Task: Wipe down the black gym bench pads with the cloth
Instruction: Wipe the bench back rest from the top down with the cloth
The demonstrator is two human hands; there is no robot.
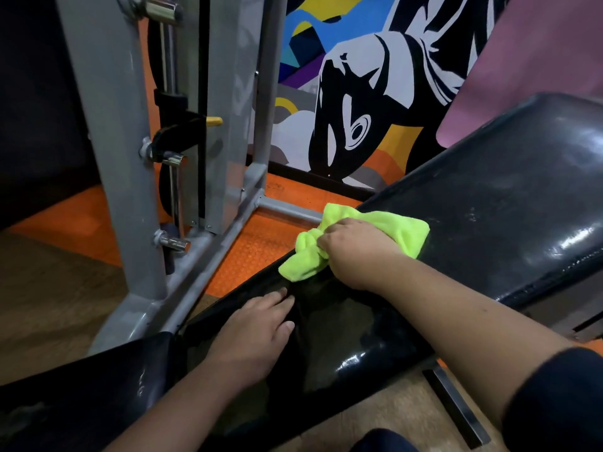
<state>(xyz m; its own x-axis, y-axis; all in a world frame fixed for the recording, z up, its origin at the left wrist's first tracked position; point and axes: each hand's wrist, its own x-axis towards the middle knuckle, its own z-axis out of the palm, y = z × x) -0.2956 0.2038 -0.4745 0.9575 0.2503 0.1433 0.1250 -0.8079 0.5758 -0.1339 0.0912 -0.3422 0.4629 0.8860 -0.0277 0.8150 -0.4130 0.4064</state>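
A long glossy black bench pad (473, 197) runs from the lower left up to the upper right. A second black pad (98, 386) lies at the lower left, apart from it by a narrow gap. My right hand (355, 252) presses a crumpled lime-green cloth (385, 230) onto the long pad near its far edge, fingers closed over the cloth. My left hand (257, 331) rests flat on the pad's near end with fingers together, holding nothing.
A grey steel machine frame (107, 141) with chrome pegs stands at the left on orange rubber flooring (254, 249). A painted mural wall (359, 93) is behind. The bench's metal foot (456, 409) sits on wooden floor at the lower right.
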